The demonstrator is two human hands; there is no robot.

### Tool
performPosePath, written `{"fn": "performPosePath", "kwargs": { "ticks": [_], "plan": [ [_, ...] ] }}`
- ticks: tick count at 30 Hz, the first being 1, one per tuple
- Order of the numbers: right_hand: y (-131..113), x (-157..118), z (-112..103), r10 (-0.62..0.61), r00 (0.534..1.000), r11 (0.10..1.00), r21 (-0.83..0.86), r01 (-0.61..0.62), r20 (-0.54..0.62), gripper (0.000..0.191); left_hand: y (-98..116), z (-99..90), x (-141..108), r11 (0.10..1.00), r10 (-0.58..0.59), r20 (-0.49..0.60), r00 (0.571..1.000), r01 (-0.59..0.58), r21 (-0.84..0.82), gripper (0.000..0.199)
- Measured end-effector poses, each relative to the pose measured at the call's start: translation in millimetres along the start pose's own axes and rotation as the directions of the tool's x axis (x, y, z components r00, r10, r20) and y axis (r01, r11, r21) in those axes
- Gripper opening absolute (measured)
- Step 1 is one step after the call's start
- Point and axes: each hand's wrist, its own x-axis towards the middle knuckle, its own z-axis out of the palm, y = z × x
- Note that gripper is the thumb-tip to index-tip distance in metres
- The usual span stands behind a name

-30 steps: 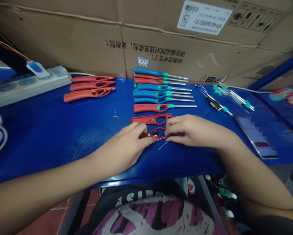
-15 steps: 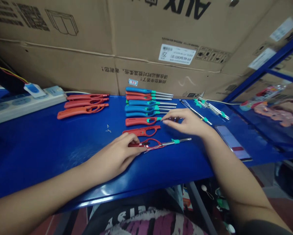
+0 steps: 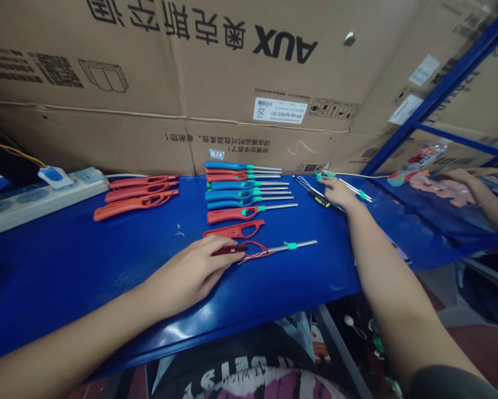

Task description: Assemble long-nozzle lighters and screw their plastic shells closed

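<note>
The left hand pinches the rear of the red handle half, thumb and fingers closed around its dark inner parts, and this half lies on the near side of the row of lighters. A light, low pinch serves well here: enough to pin the loose parts in their seats, not so hard that the shell tips or a part springs out. The metal tube with its green collar points away from the shell, and the thin wire trails by the loop, so it is best guided clear of the shell's edge, where it could get pinched. The right hand reaches to the right of the row, beside the black-and-yellow tool and the spare tubes; whether its fingers close on anything, I cannot tell. It does well to lift from above, without dragging neighbours along. The cover half sits just on the row's near side, and the tiny screws lie to its left, best left undisturbed by the left wrist
</note>
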Motion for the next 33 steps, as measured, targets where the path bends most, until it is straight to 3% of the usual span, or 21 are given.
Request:
{"fn": "performPosePath", "kwargs": {
  "ticks": [4, 14, 18, 21, 23, 25, 27, 28, 33],
  "plan": [
    [3.0, 2.8, 0.5, 0.037, 0.999, 0.999, 0.007, -0.037, 0.030, 0.041, 2.2, -2.0, -0.1, 0.999, 0.021, 0.008, 1.000, -0.021, 0.025, 0.042],
    [-2.9, -0.8, -11.5, 0.127, 0.991, 0.987, 0.099, -0.124, -0.032, 0.025, 4.5, -4.7, 0.1, 0.998, 0.035, -0.009, 0.999, -0.035, 0.061, 0.039],
    [-20.7, -6.6, -22.6, 0.078, 0.997, 0.972, 0.225, -0.072, -0.017, 0.028, 5.6, -5.2, 0.9, 0.998, 0.042, -0.021, 0.999, -0.041, 0.055, 0.037],
    [-37.8, -19.1, -34.5, -0.038, 0.993, 0.937, 0.350, -0.003, 0.110, 0.032, 6.8, -5.8, 1.7, 0.998, 0.038, -0.025, 0.999, -0.037, 0.057, 0.036],
    [-46.5, -29.0, -41.7, -0.139, 0.955, 0.912, 0.410, 0.021, 0.260, 0.031, 6.9, -5.7, 2.4, 0.998, 0.034, -0.022, 0.999, -0.033, 0.055, 0.036],
    [-50.9, -36.3, -46.0, -0.240, 0.862, 0.895, 0.445, 0.019, 0.446, 0.032, 6.5, -5.5, 2.8, 0.998, 0.029, -0.022, 0.999, -0.027, 0.052, 0.036],
    [-51.1, -39.5, -46.8, -0.269, 0.774, 0.906, 0.423, 0.001, 0.573, 0.036, 6.0, -5.2, 2.8, 0.999, 0.022, -0.023, 0.999, -0.021, 0.048, 0.036],
    [-50.1, -39.6, -46.4, -0.259, 0.751, 0.917, 0.398, -0.006, 0.608, 0.037, 5.8, -5.1, 2.7, 0.999, 0.019, -0.023, 1.000, -0.018, 0.046, 0.036],
    [-44.6, -36.2, -45.6, -0.221, 0.730, 0.951, 0.309, 0.015, 0.646, 0.044, 6.1, -5.3, 2.0, 0.999, 0.016, -0.017, 1.000, -0.016, 0.030, 0.036]
  ]
}}
